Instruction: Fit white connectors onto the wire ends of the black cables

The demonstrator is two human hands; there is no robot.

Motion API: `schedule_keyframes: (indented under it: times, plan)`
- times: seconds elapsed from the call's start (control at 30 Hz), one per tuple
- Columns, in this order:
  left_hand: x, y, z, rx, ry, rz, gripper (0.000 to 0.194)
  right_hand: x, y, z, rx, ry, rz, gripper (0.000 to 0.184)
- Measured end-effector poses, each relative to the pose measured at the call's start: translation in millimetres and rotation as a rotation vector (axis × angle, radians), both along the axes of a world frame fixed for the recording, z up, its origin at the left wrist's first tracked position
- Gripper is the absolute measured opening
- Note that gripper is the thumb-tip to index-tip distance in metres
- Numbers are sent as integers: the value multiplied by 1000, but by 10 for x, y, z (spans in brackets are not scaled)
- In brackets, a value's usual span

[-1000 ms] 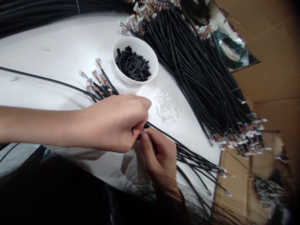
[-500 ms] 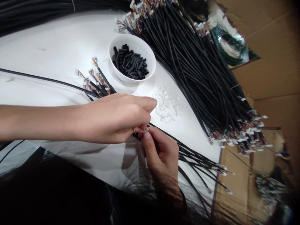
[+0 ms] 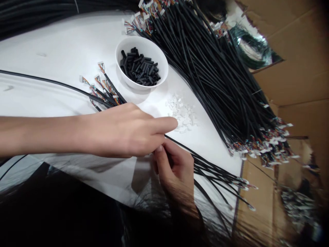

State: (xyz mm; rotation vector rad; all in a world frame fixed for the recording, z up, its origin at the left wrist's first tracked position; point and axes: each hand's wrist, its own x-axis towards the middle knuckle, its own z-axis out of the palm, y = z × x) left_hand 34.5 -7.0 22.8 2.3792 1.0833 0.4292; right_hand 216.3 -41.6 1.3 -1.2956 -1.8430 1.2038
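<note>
My left hand (image 3: 128,132) reaches in from the left, its forefinger stretched out to the edge of a small heap of white plastic connectors (image 3: 183,113); its other fingers curl loosely and I see nothing in them. My right hand (image 3: 174,168) comes up from below, closed around the end of a black cable (image 3: 205,164), just under my left hand's fingers. A white bowl (image 3: 144,85) of short black tube pieces (image 3: 140,67) stands behind the heap.
A thick fan of black cables with coloured wire ends (image 3: 218,79) lies across the right of the white table. A few finished cables (image 3: 102,91) lie left of the bowl. A single long black cable (image 3: 51,83) crosses the left. Cardboard (image 3: 295,61) stands at right.
My left hand has let go of the pinch at the cable's wire end and stretched its forefinger right to the connector heap. My right hand has kept hold of the cable.
</note>
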Motion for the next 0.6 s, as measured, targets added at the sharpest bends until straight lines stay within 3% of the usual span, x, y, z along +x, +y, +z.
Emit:
schedule_keyframes:
  times: [0.27, 0.43, 0.6]
  plan:
    - [-7, -24, -34, 29, -68, -33, 16, 39, 4, -19, -36, 74, -7, 28]
    - [-90, 3, -109, 270, -293, -113, 21, 90, -14, -7, -235, 255, -35, 25]
    - [-93, 3, -97, 154, -474, -81, 14, 78, -28, -19, -326, 404, -64, 25]
